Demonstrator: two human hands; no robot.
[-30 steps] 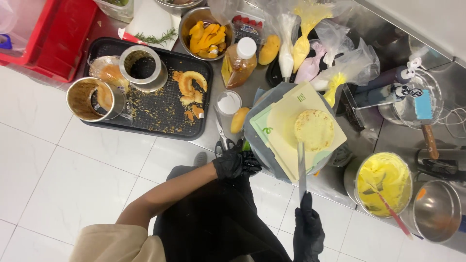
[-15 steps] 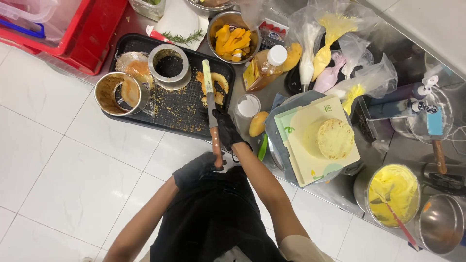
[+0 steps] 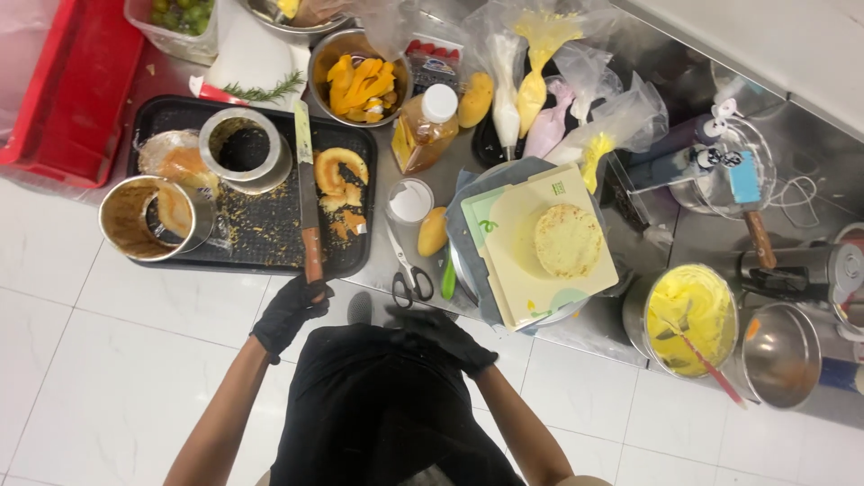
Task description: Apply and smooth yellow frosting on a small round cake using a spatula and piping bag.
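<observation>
A: Report hand status.

B: I read the left hand [image 3: 290, 310], black-gloved, with its fingers wrapped round the wooden handle of the long knife [image 3: 306, 193]. The blade lies flat across the black tray [image 3: 162, 112], tip pointing away from the body, between the open metal ring mould [image 3: 241, 144] and the ring-shaped pastry [image 3: 341, 169]. The right hand [image 3: 441, 331], also gloved, rests low near the body, just below the scissors [image 3: 409, 281]. Its fingers look loosely curled and hold nothing that I can see.

A: Handling notes for the knife?

B: I judge it stiff, fairly light and long, so the weight sits forward of the grip. Hold at the wooden handle only; the blade edge is exposed and the gloves may slip on a greasy surface. Crumbs cover the tray beneath it.

A: Surroundings?

B: On the steel desk [image 3: 693, 234], a pale cake round [image 3: 568, 239] sits on a cream board [image 3: 540, 247] to the right. A pot of yellow cream [image 3: 689, 315] stands beyond it, well apart from both hands. A bowl of mango slices [image 3: 360, 81] is behind the tray.
</observation>
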